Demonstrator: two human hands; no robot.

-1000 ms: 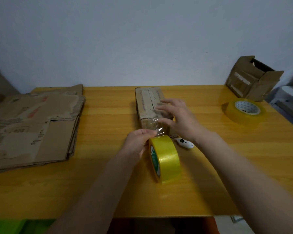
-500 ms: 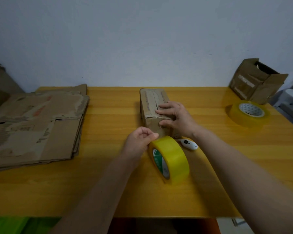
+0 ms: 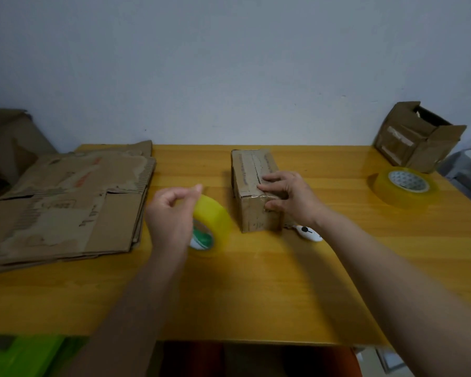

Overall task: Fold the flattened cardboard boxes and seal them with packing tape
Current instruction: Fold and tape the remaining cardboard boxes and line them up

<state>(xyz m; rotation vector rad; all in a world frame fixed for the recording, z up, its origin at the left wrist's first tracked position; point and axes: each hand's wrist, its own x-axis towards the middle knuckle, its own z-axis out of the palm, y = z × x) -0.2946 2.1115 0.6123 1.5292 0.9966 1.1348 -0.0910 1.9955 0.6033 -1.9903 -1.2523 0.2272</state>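
Observation:
A small folded cardboard box (image 3: 252,170) stands mid-table, with clear tape across its near top edge. My right hand (image 3: 288,194) holds that near end, fingers on top over the tape and thumb bent onto the front face. Left of the box, a yellow packing tape roll (image 3: 215,216) stands tilted on edge, motion-blurred. My left hand (image 3: 169,216) covers its left side with fingers curled and grips it. A stack of flattened cardboard boxes (image 3: 65,197) lies at the table's left.
A small white cutter (image 3: 307,233) lies by the box's near right corner. A second, clear tape roll (image 3: 404,187) lies flat at the right, with an open cardboard box (image 3: 416,137) behind it. The wooden table (image 3: 256,289) meets a wall. Something green (image 3: 25,355) sits below the near edge.
My left hand has carried the yellow roll away from the box's front, off to the left. The tape strip no longer stretches to the box. My right hand stays on the box.

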